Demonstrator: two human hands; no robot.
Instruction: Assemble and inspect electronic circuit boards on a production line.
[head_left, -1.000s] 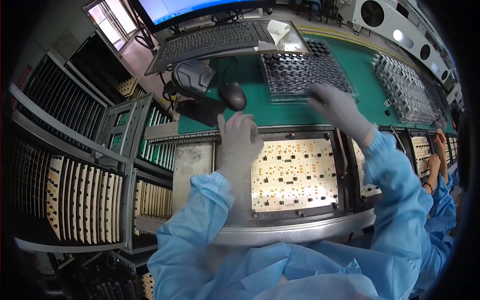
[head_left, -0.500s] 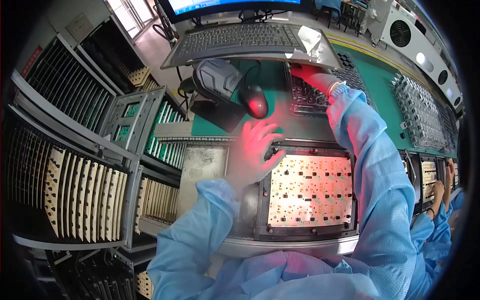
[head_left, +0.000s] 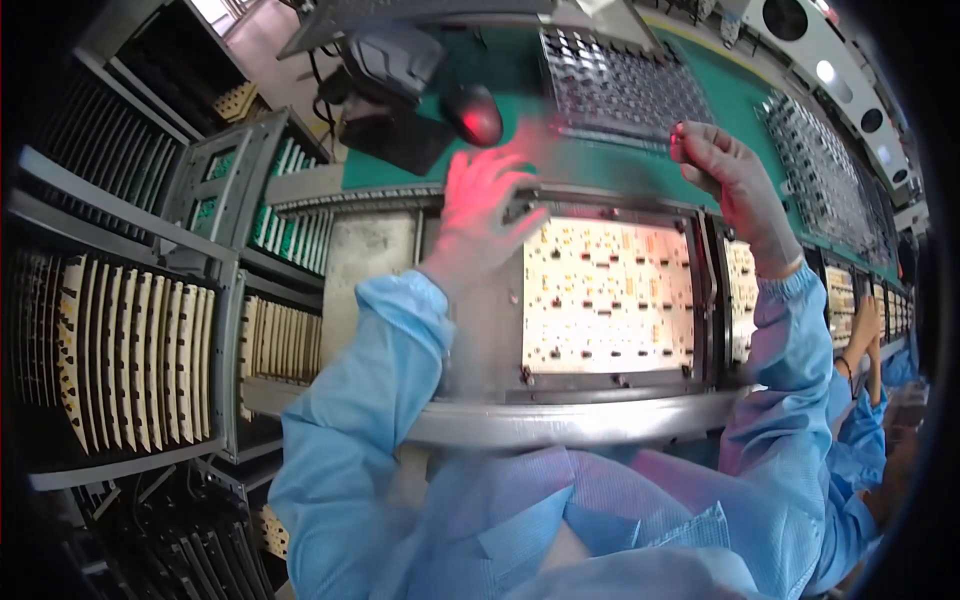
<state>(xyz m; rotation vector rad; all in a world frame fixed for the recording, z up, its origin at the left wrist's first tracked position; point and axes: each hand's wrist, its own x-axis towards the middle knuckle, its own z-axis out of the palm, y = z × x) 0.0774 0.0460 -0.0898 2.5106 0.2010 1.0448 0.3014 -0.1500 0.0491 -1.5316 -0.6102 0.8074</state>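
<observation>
A pale circuit board (head_left: 608,300) dotted with small dark components lies in a black frame (head_left: 640,392) in front of me. My left hand (head_left: 482,212), gloved and lit red, is at the frame's far left corner with its fingers spread, thumb over the corner. To the right, above the frame's far right corner, my right hand (head_left: 735,180) is raised with fingertips pinched together. Something small and dark may show at those fingertips, too small to name. Beyond it a clear plastic tray (head_left: 625,85) with many small pockets rests on the green mat (head_left: 520,75).
A black mouse (head_left: 472,113) and a grey-black handheld scanner (head_left: 392,58) are at the back left. Racks of upright boards (head_left: 140,350) fill the left side. Another clear tray (head_left: 820,165) stands far right, near a co-worker's hands (head_left: 862,330). A metal rail (head_left: 590,422) runs along the near edge.
My right hand has come back from the pocketed tray toward me, fingers now pinched. The left hand stays by the frame's corner. The whole view has tilted downward.
</observation>
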